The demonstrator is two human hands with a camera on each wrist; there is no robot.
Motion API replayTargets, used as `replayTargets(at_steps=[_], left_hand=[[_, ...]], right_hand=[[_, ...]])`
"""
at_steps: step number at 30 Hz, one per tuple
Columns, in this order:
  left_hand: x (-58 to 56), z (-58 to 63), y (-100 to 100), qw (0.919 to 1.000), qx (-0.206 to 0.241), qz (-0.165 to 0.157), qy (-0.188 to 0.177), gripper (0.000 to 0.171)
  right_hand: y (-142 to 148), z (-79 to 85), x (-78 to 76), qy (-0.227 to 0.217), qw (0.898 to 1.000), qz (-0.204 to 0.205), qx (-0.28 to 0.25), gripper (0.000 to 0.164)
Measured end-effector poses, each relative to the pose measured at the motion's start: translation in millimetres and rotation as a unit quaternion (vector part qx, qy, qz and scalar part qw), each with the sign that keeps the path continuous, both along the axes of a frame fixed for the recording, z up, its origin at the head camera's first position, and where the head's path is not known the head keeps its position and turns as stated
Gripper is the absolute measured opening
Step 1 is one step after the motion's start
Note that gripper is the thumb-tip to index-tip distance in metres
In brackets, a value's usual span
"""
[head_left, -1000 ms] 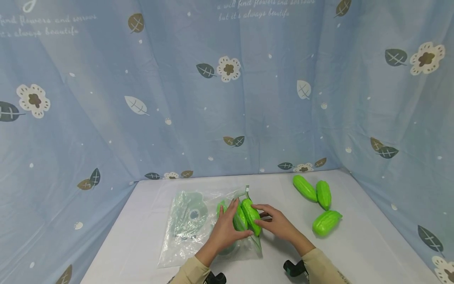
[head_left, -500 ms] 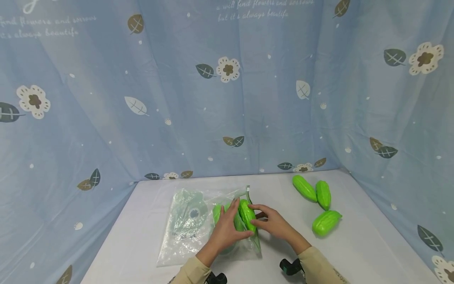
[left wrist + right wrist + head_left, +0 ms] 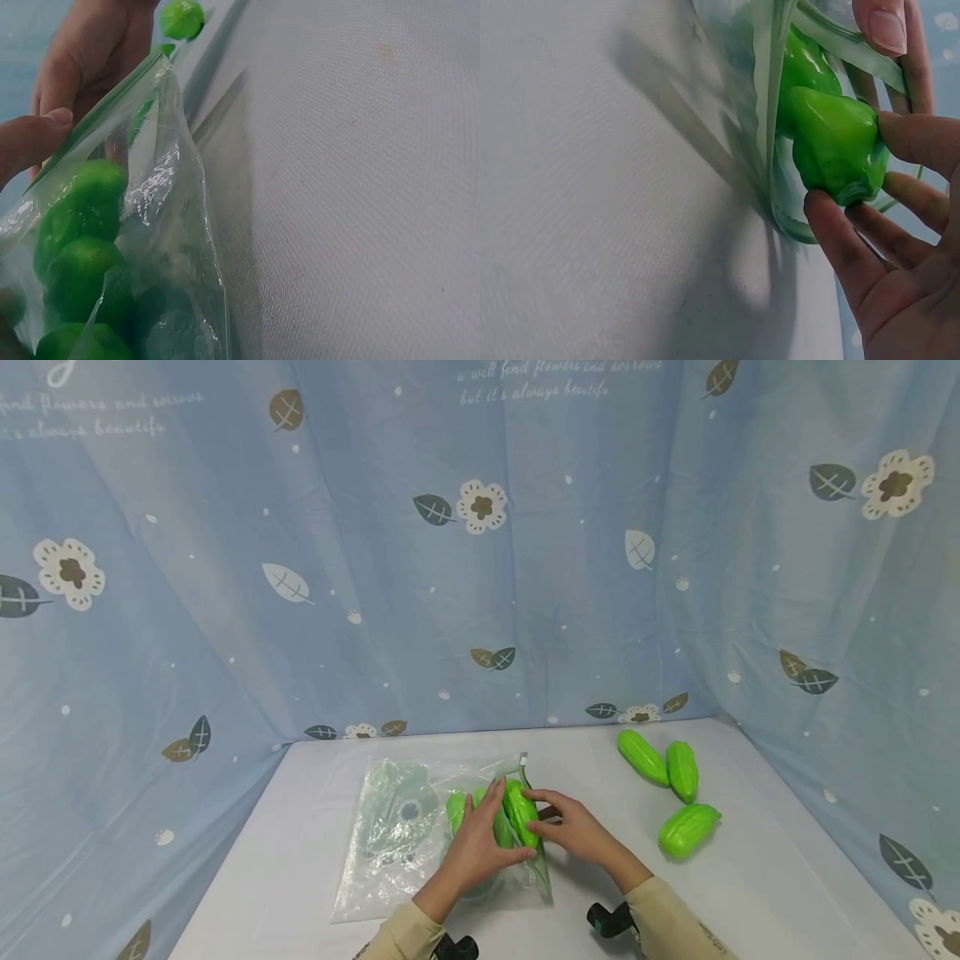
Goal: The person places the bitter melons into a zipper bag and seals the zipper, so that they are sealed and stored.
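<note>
A clear zip bag (image 3: pixel 356 889) with a green edge lies on the white table, its mouth to the right. Inside it are several bright green bitter melons (image 3: pixel 86 281). My left hand (image 3: pixel 474 853) holds the bag's mouth, thumb and fingers spread apart along the green edge. Between the thumb and fingers of my right hand (image 3: pixel 581 833) is the end of another bitter melon (image 3: pixel 840 146), mostly within the bag's mouth. Part of the bag's contents is hidden behind my left hand.
Three loose bitter melons lie at the right of the table: one at the back (image 3: pixel 642 758), one beside it (image 3: pixel 682 772) and one nearer (image 3: pixel 689 831). A blue patterned curtain (image 3: pixel 570 568) surrounds the table's back and sides.
My right hand has moved a little to the left, pushing the bitter melon deeper into the bag. The melons inside have shifted left. My left hand stays almost in place.
</note>
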State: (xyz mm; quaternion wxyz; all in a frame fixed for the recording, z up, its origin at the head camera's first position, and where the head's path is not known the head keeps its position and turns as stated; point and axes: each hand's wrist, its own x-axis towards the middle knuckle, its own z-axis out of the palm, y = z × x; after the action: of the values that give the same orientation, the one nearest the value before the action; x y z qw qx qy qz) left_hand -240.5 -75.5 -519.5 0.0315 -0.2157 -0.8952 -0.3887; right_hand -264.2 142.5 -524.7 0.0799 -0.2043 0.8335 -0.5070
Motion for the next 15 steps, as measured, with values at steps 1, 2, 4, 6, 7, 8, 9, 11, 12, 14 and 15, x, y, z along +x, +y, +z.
replayTargets(at_steps=[1, 2, 4, 6, 7, 8, 9, 11, 12, 14, 15], left_hand=[[0.0, 0.1, 0.2, 1.0000, 0.000, 0.001, -0.001, 0.111], [0.0, 0.2, 0.3, 1.0000, -0.001, 0.002, -0.001, 0.112], [0.0, 0.3, 0.6, 1.0000, -0.003, 0.004, -0.003, 0.112], [-0.2, 0.1, 0.9, 1.0000, -0.004, 0.005, -0.003, 0.112], [-0.2, 0.2, 1.0, 1.0000, -0.005, 0.005, -0.002, 0.112], [-0.1, 0.4, 1.0, 1.0000, -0.006, 0.005, -0.002, 0.112], [-0.1, 0.5, 1.1, 1.0000, -0.005, 0.005, -0.002, 0.112], [0.2, 0.5, 1.2, 1.0000, -0.003, 0.003, -0.004, 0.111], [0.5, 0.6, 1.2, 1.0000, -0.001, 0.002, -0.004, 0.111], [1.1, 0.7, 1.2, 1.0000, 0.002, -0.001, -0.008, 0.111], [1.4, 0.8, 1.2, 0.9999, 0.003, -0.001, -0.011, 0.111]], right_hand=[[-0.3, 0.3, -0.2, 0.001, 1.000, -0.001, 0.002, 0.053], [-0.4, 0.4, -0.4, 0.002, 1.000, 0.000, 0.005, 0.053], [-1.0, 0.8, -1.0, 0.003, 1.000, 0.001, 0.008, 0.053], [-1.6, 0.6, -1.5, 0.007, 1.000, 0.005, 0.014, 0.053], [-2.0, 0.7, -1.7, 0.009, 1.000, 0.008, 0.015, 0.053], [-2.3, 0.5, -1.9, 0.011, 1.000, 0.012, 0.016, 0.054], [-2.7, 0.5, -2.2, 0.011, 1.000, 0.013, 0.017, 0.054], [-3.3, -0.3, -2.7, 0.015, 0.999, 0.016, 0.023, 0.054], [-3.4, -0.4, -2.8, 0.016, 0.999, 0.018, 0.024, 0.054], [-3.7, -0.4, -3.1, 0.016, 0.999, 0.019, 0.023, 0.055], [-3.6, -0.7, -3.3, 0.016, 0.999, 0.021, 0.024, 0.055]])
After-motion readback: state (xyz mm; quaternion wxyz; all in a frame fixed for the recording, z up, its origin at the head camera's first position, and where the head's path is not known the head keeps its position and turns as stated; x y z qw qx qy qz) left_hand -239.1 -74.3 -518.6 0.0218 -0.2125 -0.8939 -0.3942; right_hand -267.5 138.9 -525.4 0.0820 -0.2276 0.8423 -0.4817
